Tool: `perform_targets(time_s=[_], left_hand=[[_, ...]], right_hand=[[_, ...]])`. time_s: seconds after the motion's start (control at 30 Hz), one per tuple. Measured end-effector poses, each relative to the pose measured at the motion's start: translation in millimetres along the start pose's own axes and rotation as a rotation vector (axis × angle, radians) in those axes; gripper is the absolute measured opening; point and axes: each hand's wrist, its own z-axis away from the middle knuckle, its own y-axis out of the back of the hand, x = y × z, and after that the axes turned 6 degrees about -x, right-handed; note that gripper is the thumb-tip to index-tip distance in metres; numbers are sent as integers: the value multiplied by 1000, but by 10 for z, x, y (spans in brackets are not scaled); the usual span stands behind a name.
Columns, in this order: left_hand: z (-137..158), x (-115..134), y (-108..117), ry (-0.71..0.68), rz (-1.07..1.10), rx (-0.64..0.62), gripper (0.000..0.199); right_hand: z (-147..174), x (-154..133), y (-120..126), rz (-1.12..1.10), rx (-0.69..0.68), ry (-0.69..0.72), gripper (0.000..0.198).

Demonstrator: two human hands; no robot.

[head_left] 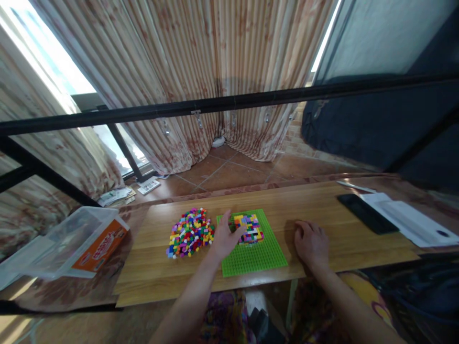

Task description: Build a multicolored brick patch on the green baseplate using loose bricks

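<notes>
My left hand [225, 237] is over the left part of a green studded baseplate [251, 262]. Its thumb and fingers are apart, the thumb reaching towards a block of multicoloured building bricks [253, 229] built up on the plate. The hand hides part of that block's left side. No brick shows in its fingers. To the left, a heap of small loose bricks [191, 232] in many colours lies on the wooden table. My right hand [312, 242] rests on the tabletop to the right of the plate, its fingers curled in, and nothing shows in it.
The low wooden table [143, 267] carries a black phone-like slab [367, 213] and white items [416, 220] at its right end. Left of it sits a clear plastic box [82, 239] with an orange label. A dark metal bar [215, 103] crosses in front of the curtains.
</notes>
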Motion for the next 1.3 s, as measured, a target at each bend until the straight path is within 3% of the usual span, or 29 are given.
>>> perform_targets(time_s=[0.13, 0.27, 0.53, 0.6, 0.7, 0.77, 0.83, 0.93, 1.07, 1.3], left_hand=[[113, 14, -43, -34, 120, -88, 98], [122, 5, -18, -45, 199, -145, 99], [244, -17, 30, -68, 129, -133, 103], [296, -11, 59, -67, 135, -88, 95], [359, -72, 178, -15, 73, 77, 63], [376, -148, 308, 15, -74, 199, 42], [365, -220, 443, 20, -272, 267, 35], [313, -261, 572, 19, -509, 256, 31], [231, -201, 576, 63, -714, 193, 25], [169, -118, 563, 112, -820, 123, 20]], right_hand=[[0, 17, -12, 14, -3, 10, 27], [0, 44, -45, 22, -7, 14, 27], [3, 119, -95, 39, -2, 44, 28], [0, 131, -96, 42, -6, 48, 28], [0, 128, -85, 41, -13, 39, 28], [1, 116, -70, 39, -19, 30, 28], [2, 103, -54, 39, -20, 29, 28], [3, 88, -37, 50, -18, 32, 28], [2, 81, -30, 63, -13, 38, 29], [-2, 89, -37, 84, -23, 34, 30]])
